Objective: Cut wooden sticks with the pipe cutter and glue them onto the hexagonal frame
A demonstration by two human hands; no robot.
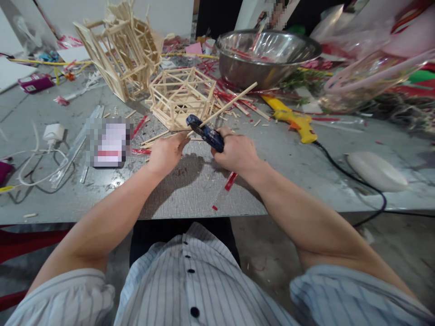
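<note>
My right hand [238, 151] is closed around a dark blue cutter [205, 132] whose jaws point up and left. A long thin wooden stick [227, 105] runs from the jaws up to the right. My left hand [166, 151] pinches the near end of that stick just left of the cutter. Both hands hover over the grey table [190, 185], in front of a low six-sided frame of wooden sticks [180, 97]. A taller stick-built frame [118, 54] stands behind it to the left.
A steel bowl [267, 56] sits at the back, a yellow glue gun [294, 120] with a black cord to its right. A white charger with cable [52, 133] lies left, a white oval object [377, 171] right. Red strips and stick offcuts litter the table.
</note>
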